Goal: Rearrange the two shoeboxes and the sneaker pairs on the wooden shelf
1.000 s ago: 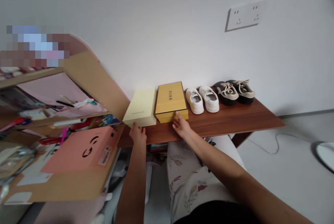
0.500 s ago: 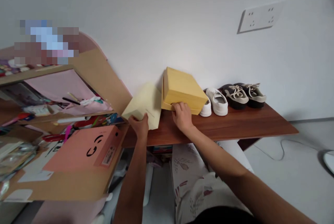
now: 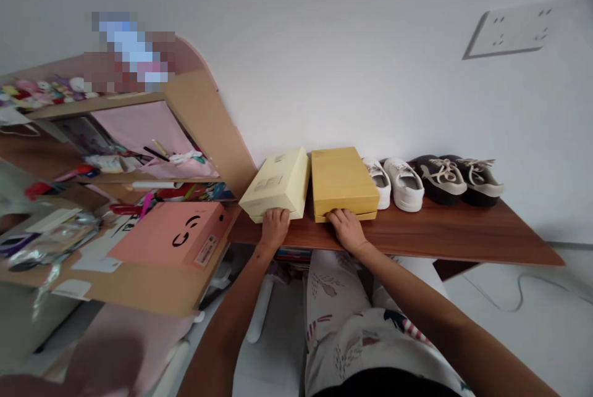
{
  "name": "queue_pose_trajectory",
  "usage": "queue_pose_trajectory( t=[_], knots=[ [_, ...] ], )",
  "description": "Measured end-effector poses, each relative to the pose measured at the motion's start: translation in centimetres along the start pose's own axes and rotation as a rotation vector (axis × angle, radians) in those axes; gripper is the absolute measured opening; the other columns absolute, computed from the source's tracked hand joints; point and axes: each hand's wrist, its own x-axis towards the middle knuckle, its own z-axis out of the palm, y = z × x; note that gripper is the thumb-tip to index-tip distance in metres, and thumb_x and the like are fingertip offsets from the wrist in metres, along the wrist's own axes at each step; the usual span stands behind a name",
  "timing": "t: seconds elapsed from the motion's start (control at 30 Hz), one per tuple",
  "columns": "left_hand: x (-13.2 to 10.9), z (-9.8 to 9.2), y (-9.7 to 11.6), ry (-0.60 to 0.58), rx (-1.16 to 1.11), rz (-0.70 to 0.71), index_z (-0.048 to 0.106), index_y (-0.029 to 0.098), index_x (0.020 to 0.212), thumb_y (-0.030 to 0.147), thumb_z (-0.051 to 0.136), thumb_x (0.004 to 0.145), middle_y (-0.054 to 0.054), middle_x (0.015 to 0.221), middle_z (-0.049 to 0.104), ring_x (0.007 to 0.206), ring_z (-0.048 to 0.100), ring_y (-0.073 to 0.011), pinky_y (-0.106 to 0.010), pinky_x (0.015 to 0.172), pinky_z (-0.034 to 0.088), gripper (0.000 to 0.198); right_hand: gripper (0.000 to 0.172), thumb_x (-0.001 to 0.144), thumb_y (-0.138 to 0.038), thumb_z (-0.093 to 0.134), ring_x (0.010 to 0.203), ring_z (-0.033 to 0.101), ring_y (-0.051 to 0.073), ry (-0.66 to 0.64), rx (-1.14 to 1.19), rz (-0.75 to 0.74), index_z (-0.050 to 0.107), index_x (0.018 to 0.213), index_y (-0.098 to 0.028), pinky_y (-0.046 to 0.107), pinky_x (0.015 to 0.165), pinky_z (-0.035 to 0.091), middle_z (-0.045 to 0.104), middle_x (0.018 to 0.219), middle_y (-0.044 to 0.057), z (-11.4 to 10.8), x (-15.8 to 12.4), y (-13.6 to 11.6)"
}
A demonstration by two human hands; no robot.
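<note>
hidden: front edge of mustard-yellow cardboard shoebox (image 3: 345, 178) partly behind right hand (image 3: 347, 230) | too small: marks on pale-cream cardboard shoebox (image 3: 275, 181) lid | blurred: pixelated patch (image 3: 130, 51) atop pink-edged wooden shelf (image 3: 204, 119)

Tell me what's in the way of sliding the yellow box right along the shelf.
The white sneakers are in the way: they sit directly right of the yellow box on the shelf. Nothing stands between the box and the right hand, which touches its front edge.

The only view is worn on the person's head, looking forward and down, close above the left hand (image 3: 275, 228) and right hand (image 3: 347, 230), facing the long front edge of a shelf (image 3: 454, 233) against a wall (image 3: 324, 57).
</note>
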Motion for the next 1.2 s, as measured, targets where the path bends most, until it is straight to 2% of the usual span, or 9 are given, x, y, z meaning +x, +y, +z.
queue_pose_trajectory(
  t=[0.13, 0.27, 0.33, 0.47, 0.6, 0.77, 0.9, 1.0, 1.2],
  knots=[
    [0.5, -1.6, -0.6, 0.076, -0.001, -0.025, 0.062, 0.017, 0.109, 0.017, 0.057, 0.084, -0.015, 0.102, 0.057, 0.1, 0.052, -0.0299, -0.045, 0.092, 0.042, 0.026, 0.032, 0.099, -0.017, 0.039, 0.091, 0.049, 0.024, -0.019, -0.01, -0.011, 0.067, 0.113, -0.024, 0.035, 0.08, 0.035, 0.064, 0.108, 0.01, 0.5, -0.8, 0.3],
    [2.0, -3.6, -1.3, 0.247, -0.001, -0.048, 0.062, 0.018, 0.107, 0.018, 0.055, 0.087, -0.014, 0.102, 0.056, 0.104, 0.051, -0.0299, -0.048, 0.096, 0.04, 0.022, 0.031, 0.099, -0.017, 0.039, 0.089, 0.047, 0.024, 0.003, -0.019, -0.025, 0.066, 0.113, -0.023, 0.035, 0.079, 0.034, 0.062, 0.104, 0.01, 0.9, -0.7, 0.4],
    [2.8, -4.1, -1.5, 0.295, 0.012, -0.018, 0.062, 0.019, 0.108, 0.018, 0.054, 0.087, -0.014, 0.101, 0.056, 0.102, 0.051, -0.03, -0.049, 0.094, 0.04, 0.022, 0.03, 0.099, -0.017, 0.04, 0.088, 0.046, 0.023, 0.013, -0.026, -0.042, 0.066, 0.113, -0.022, 0.035, 0.078, 0.033, 0.061, 0.103, 0.01, 1.0, -0.3, 0.2],
    [3.2, -3.6, -1.2, 0.18, 0.07, 0.114, 0.063, 0.021, 0.109, 0.017, 0.05, 0.09, -0.013, 0.097, 0.057, 0.096, 0.052, -0.0289, -0.045, 0.089, 0.041, 0.024, 0.028, 0.098, -0.016, 0.04, 0.089, 0.045, 0.024, 0.033, -0.033, -0.039, 0.065, 0.11, -0.02, 0.035, 0.079, 0.033, 0.06, 0.103, 0.011, 1.2, 0.9, -0.1],
    [2.0, -1.4, -0.6, 0.038, 0.082, 0.18, 0.065, 0.022, 0.107, 0.014, 0.046, 0.092, -0.012, 0.097, 0.059, 0.094, 0.052, -0.0269, -0.042, 0.086, 0.041, 0.026, 0.027, 0.099, -0.017, 0.04, 0.089, 0.045, 0.024, 0.055, -0.038, 0.011, 0.065, 0.109, -0.021, 0.036, 0.078, 0.033, 0.059, 0.104, 0.011, 1.7, 1.4, 0.0],
    [0.7, 1.4, 0.4, -0.055, 0.114, 0.161, 0.064, 0.02, 0.109, 0.014, 0.042, 0.095, -0.012, 0.101, 0.059, 0.096, 0.05, -0.0265, -0.04, 0.087, 0.04, 0.026, 0.026, 0.099, -0.017, 0.04, 0.088, 0.045, 0.024, 0.044, -0.032, 0.007, 0.065, 0.109, -0.02, 0.035, 0.079, 0.034, 0.059, 0.102, 0.011, 2.4, 1.1, 0.3],
    [0.9, 2.2, 1.4, -0.119, 0.04, 0.139, 0.062, 0.018, 0.106, 0.025, 0.048, 0.096, -0.012, 0.099, 0.057, 0.099, 0.05, -0.0278, -0.041, 0.088, 0.04, 0.019, 0.026, 0.1, -0.018, 0.04, 0.088, 0.045, 0.024, 0.024, -0.032, 0.015, 0.064, 0.109, -0.02, 0.035, 0.079, 0.033, 0.059, 0.101, 0.01, 2.6, 0.9, 0.3],
    [1.6, 2.3, 1.5, -0.134, -0.048, 0.106, 0.061, 0.017, 0.1, 0.029, 0.052, 0.094, -0.012, 0.097, 0.055, 0.1, 0.05, -0.0284, -0.041, 0.087, 0.041, 0.016, 0.025, 0.1, -0.02, 0.04, 0.089, 0.046, 0.024, 0.002, -0.037, 0.027, 0.063, 0.11, -0.02, 0.035, 0.08, 0.033, 0.06, 0.1, 0.01, 2.6, 0.7, 0.3],
    [2.2, 2.6, -0.1, -0.069, -0.186, 0.021, 0.06, 0.018, 0.093, 0.022, 0.052, 0.093, -0.01, 0.096, 0.056, 0.098, 0.05, -0.0269, -0.039, 0.088, 0.044, 0.009, 0.025, 0.1, -0.02, 0.04, 0.092, 0.046, 0.025, -0.059, -0.039, 0.05, 0.062, 0.112, -0.022, 0.035, 0.082, 0.034, 0.06, 0.105, 0.011, 2.3, 1.7, -0.1]
  ],
)
